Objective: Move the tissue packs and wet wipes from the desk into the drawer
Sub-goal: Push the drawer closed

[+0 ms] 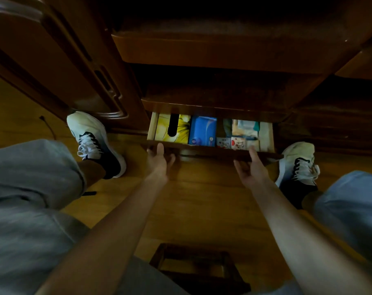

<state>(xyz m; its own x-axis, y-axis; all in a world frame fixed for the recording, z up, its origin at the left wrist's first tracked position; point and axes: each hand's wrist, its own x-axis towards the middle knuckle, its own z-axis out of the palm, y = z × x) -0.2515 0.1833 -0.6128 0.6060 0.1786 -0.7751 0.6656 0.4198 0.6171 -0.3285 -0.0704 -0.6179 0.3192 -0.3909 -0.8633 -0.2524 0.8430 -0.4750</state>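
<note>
The bottom drawer (pixel 266 135) of the dark wooden desk stands partly open near the floor. Inside lie a yellow tissue box (pixel 181 128) at the left, a blue tissue pack (pixel 203 130) beside it, small cartoon-printed packs (pixel 237 142) at the front right and a pale wipes pack (pixel 243 126) behind them. My left hand (pixel 159 159) rests against the drawer's dark front panel at its left end, thumb on the top edge. My right hand (pixel 252 165) touches the same front panel at its right end. Neither hand holds a pack.
Two more drawers (pixel 202 52) above jut out over the bottom one. My knees in grey shorts and white shoes (pixel 91 137) flank the drawer. A dark wooden stool (pixel 193 267) sits under me on the wooden floor. A cabinet door (pixel 59 60) is at the left.
</note>
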